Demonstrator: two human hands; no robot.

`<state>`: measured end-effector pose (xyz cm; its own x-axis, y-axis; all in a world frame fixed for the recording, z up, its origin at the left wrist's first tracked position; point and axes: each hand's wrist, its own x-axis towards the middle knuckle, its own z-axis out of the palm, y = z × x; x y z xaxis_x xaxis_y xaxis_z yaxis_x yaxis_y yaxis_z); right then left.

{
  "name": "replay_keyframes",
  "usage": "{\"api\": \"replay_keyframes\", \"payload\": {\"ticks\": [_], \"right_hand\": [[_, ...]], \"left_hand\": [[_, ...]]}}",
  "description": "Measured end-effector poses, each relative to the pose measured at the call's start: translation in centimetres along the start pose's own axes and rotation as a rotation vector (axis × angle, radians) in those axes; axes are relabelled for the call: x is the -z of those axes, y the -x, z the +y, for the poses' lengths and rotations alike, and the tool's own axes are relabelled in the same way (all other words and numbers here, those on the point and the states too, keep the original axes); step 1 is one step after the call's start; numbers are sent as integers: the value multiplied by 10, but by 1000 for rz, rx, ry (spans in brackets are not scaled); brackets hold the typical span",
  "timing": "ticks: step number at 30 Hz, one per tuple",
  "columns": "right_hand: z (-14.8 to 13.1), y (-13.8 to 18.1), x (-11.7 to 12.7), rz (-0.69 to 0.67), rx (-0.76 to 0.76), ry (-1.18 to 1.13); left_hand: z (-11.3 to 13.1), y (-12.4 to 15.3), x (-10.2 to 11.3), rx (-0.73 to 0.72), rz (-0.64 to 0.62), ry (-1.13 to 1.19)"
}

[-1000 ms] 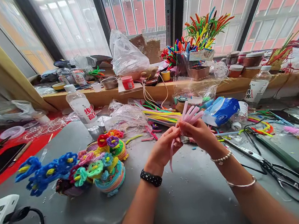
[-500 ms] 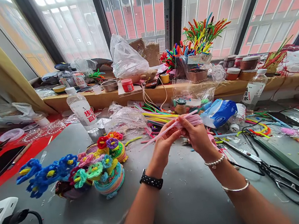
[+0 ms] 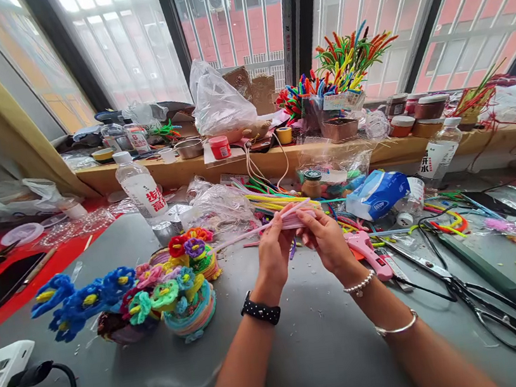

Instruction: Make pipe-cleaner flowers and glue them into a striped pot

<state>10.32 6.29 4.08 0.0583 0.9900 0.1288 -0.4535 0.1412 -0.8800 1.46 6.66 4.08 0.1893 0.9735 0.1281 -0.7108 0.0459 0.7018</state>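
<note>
Pale pink pipe cleaners [image 3: 292, 220], bent into a folded bundle, are gripped between my two hands above the grey table. My left hand [image 3: 272, 254] pinches the bundle's left end, and a loose pink length sticks out past it to the left. Fingers of my right hand [image 3: 326, 238] close on the other end. Left of my hands stand small yarn-like pots of fuzzy flowers, with blue flowers [image 3: 89, 298] and a green flower [image 3: 164, 294] among them. Behind the bundle lie yellow pipe cleaners [image 3: 266, 203].
A pink glue gun [image 3: 367, 255] lies just right of my right hand, beside large scissors [image 3: 454, 287]. Water bottles [image 3: 139, 188] stand at the back left and right. A blue packet [image 3: 377, 194] rests behind. A white power strip [image 3: 3, 377] sits front left.
My right hand has shifted left, closer to my left hand, uncovering more of the glue gun. The loose pink length now reaches further left and lies flatter.
</note>
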Motion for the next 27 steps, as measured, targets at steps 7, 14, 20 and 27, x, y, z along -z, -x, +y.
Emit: {"api": "replay_keyframes", "payload": {"ticks": [7, 14, 20, 27], "right_hand": [[5, 12, 11, -34, -106, 46], [10, 29, 28, 51, -183, 95], [5, 35, 43, 70, -71, 173], [1, 47, 43, -190, -208, 176]], "left_hand": [[3, -1, 1, 21, 95, 127], [0, 0, 0, 13, 98, 86], [4, 2, 4, 172, -90, -256], [1, 7, 3, 378, -284, -489]]}}
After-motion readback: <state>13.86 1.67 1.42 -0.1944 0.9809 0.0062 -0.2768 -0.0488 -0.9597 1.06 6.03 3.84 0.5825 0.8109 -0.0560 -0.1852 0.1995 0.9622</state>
